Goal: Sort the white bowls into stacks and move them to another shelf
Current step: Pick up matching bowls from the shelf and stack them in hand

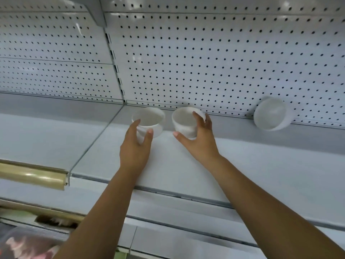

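Reaching deep onto the white shelf with both arms, right up to the foot of the pegboard back wall. Gripping the left bowl, centre of the frame, with the left hand: fingers curled round its left wall, thumb pressed against the near wall. Looks tipped toward the camera, mouth showing, probably from being rocked off its base for a lift. Possibly sitting in a second bowl beneath, but too blurred to call.

Pinching the middle bowl, just right of the first and apart from it, with the right hand: fingertips hooked over the far rim into the inside, thumb stretched out low by the near wall, not clearly touching. Reads as a rim grab, handy for raising one bowl and dropping it into its neighbour. Judging by that, about to nest the two into a stack. Early in the job, with no move to another shelf visible.

Spotting a third bowl well apart at the right of the frame, lying on its side, mouth toward the camera, leaning against the pegboard. Likely to roll if nudged, so worth collecting with a full wrap rather than a fingertip hold.

Noting a gold rail at the left edge, and blurred goods at lower left, too smeared to name.
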A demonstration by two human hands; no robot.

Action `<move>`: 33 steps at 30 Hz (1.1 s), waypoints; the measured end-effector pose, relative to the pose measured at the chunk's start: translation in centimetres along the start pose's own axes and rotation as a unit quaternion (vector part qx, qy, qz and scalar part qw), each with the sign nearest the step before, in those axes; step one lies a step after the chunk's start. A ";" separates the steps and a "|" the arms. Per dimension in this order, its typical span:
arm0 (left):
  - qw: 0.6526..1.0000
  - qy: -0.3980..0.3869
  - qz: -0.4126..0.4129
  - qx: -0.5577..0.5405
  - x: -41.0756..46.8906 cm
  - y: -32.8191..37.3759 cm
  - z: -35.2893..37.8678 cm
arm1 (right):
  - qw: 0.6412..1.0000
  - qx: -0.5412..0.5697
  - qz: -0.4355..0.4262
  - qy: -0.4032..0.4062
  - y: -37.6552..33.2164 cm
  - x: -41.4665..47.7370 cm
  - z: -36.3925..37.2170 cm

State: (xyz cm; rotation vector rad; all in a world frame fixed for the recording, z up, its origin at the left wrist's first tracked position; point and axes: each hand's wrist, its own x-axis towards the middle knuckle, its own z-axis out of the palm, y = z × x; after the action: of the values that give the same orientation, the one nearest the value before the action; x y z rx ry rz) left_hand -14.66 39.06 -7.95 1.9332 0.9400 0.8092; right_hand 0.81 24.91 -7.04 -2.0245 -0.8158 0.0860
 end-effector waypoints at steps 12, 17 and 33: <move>0.999 0.019 -0.012 -0.042 -0.5 0.5 -0.4 | 0.992 0.094 0.007 0.085 0.7 0.5 0.3; 0.995 0.018 -0.020 -0.091 -0.8 0.5 -0.8 | 0.973 0.191 0.020 0.127 0.2 0.0 -0.3; 0.987 -0.143 0.063 -0.047 -1.6 1.1 -0.7 | 0.963 0.220 -0.101 0.116 -0.2 -1.3 -0.1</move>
State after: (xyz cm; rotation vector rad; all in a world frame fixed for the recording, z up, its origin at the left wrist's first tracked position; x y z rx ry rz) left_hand -15.71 37.54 -7.03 1.9754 0.6017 0.6145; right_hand -0.28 24.16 -7.10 -1.4937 -0.7701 -0.0790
